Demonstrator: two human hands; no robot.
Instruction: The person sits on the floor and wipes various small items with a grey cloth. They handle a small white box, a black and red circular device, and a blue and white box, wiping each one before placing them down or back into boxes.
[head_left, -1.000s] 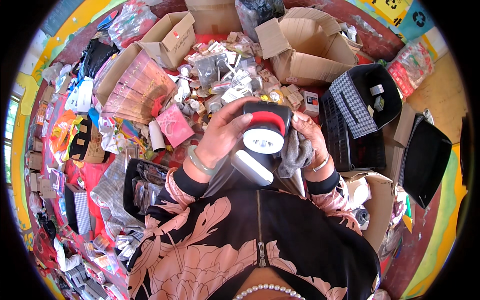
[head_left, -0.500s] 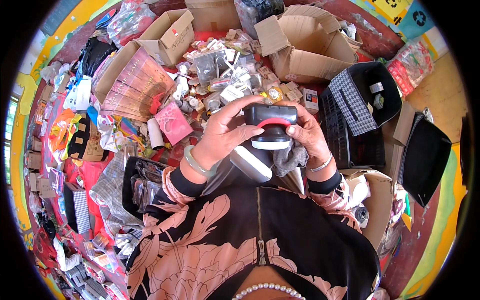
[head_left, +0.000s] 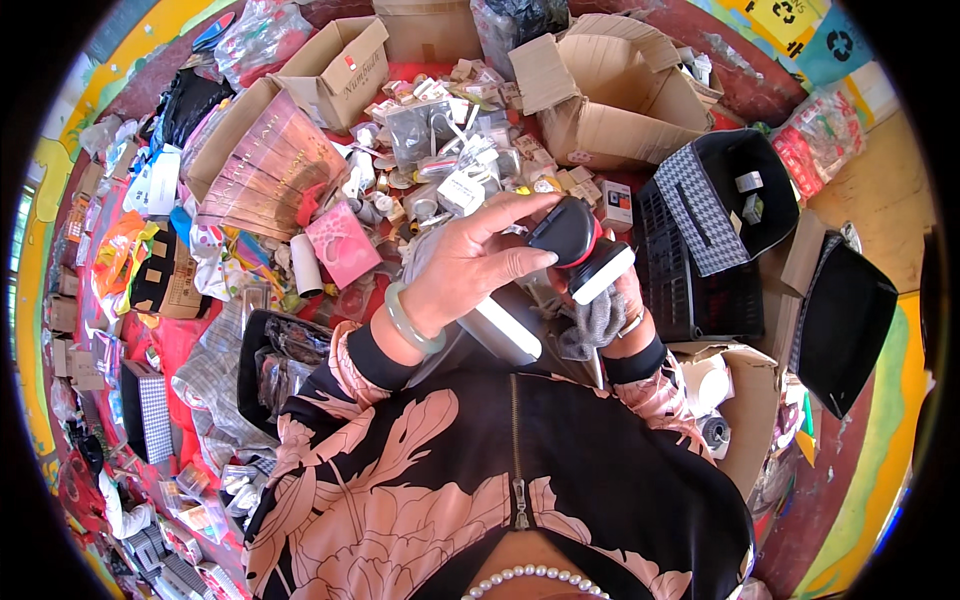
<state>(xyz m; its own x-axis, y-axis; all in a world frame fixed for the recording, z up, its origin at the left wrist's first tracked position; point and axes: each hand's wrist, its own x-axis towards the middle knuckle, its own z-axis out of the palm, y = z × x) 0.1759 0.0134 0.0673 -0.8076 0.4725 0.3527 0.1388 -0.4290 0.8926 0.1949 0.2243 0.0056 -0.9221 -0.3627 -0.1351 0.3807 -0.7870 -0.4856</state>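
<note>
A black device with red trim and a white-edged lower part is held up in front of my chest; I cannot make out its exact kind. My left hand pinches its black top between thumb and fingers. Partly hidden behind it, my right hand grips the lower part from the right. A grey cloth hangs bunched under my right hand, against the palm side. Below the hands, a white-edged object lies tilted on my lap.
Ahead is a heap of small boxes and bagged items. An open cardboard box stands far right, a black crate with a checked bin nearer. A pink box and a black tray of packets are at left.
The device has turned from level to tilted, its white edge now pointing down right. My right hand has dropped slightly lower and behind it; the grey cloth moved with it.
</note>
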